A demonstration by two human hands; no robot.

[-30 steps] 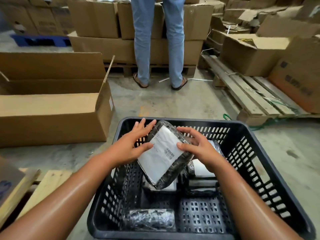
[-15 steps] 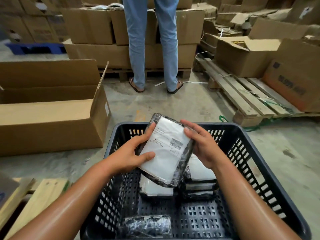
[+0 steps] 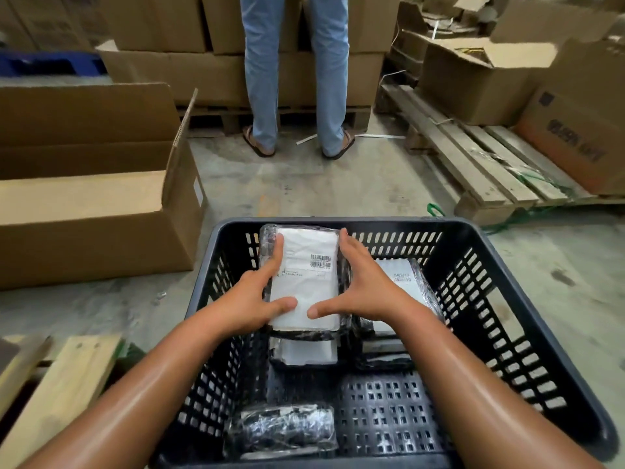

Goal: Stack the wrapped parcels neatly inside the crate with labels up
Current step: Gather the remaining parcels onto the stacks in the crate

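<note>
On the concrete floor at far left sits an open cardboard box (image 3: pixel 98 211), flaps raised. Right of it stands the black slatted crate (image 3: pixel 500 313). Over the crate's left half, the left hand (image 3: pixel 252 299) grips the left edge of a wrapped parcel (image 3: pixel 306 282), thumb on its white label, barcode facing up. The right hand (image 3: pixel 362 289) clasps the opposite edge, thumb likewise on the label. Beneath it lies a second parcel (image 3: pixel 307 352), label up. Just right, a third parcel (image 3: pixel 402 280) rests label up. A dark wrapped parcel (image 3: pixel 284 429) lies at the near wall. Beyond, a person in jeans (image 3: pixel 294 69) stands facing stacked boxes; a wooden pallet (image 3: pixel 480 164) lies at right.
</note>
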